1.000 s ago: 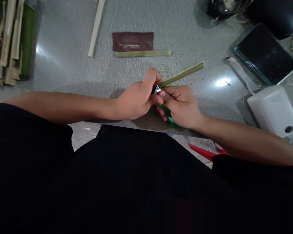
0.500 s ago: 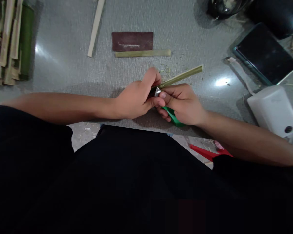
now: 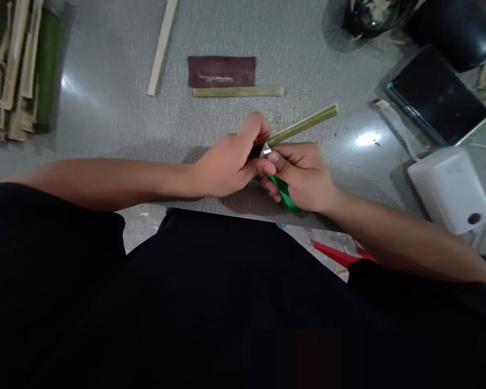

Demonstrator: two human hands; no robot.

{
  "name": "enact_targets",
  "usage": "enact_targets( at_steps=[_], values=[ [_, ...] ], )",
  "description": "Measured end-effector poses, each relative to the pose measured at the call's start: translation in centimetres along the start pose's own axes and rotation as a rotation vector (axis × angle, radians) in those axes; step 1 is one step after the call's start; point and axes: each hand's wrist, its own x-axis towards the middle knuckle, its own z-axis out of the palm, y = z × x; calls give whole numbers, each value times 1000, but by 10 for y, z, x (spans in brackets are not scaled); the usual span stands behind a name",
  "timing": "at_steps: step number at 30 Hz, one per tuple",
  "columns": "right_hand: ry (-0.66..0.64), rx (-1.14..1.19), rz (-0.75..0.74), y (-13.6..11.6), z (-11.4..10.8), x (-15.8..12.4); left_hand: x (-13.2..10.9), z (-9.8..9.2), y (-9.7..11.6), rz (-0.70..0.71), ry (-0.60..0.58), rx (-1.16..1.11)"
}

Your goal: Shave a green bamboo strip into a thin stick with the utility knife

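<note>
My left hand is closed on one end of a narrow green bamboo strip, which slants up to the right. My right hand grips a green-handled knife, probably a utility cutter. Its short metal tip shows against the strip between the hands; most of the blade is hidden by the fingers. The thumbs of both hands meet near the metal tip. Beyond the hands, a second bamboo strip lies along the lower edge of a brown sandpaper piece.
A pale strip lies farther back. Split bamboo pieces are piled at the left. On the right are a phone, a white power adapter with a cable, and dark round objects. The grey table's near edge meets my body.
The metal tip has shifted slightly to the right along the bamboo strip. Both hands keep their grips, and the whole view has moved a little.
</note>
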Motion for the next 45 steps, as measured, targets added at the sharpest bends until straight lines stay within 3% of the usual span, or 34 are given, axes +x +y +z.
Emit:
enact_targets(
  at_steps=[5, 13, 16, 22, 34, 45],
  values=[
    [-124, 16, 82, -10, -10, 6, -2, 1, 2, 33, 8, 4],
    [43, -42, -9, 0, 0, 0, 0, 6, 4, -37, 42, -37],
    [79, -34, -53, 1, -1, 0, 3, 6, 1, 12, 70, -66],
    [-118, 6, 85, -10, -11, 9, 6, 2, -3, -3, 26, 3],
    [-15, -106, -17, 1, -9, 21, 39, -2, -50, 62, 27, 6],
    [23, -70, -81, 7, -17, 28, 34, -9, -24, 12, 63, -4]
  ],
)
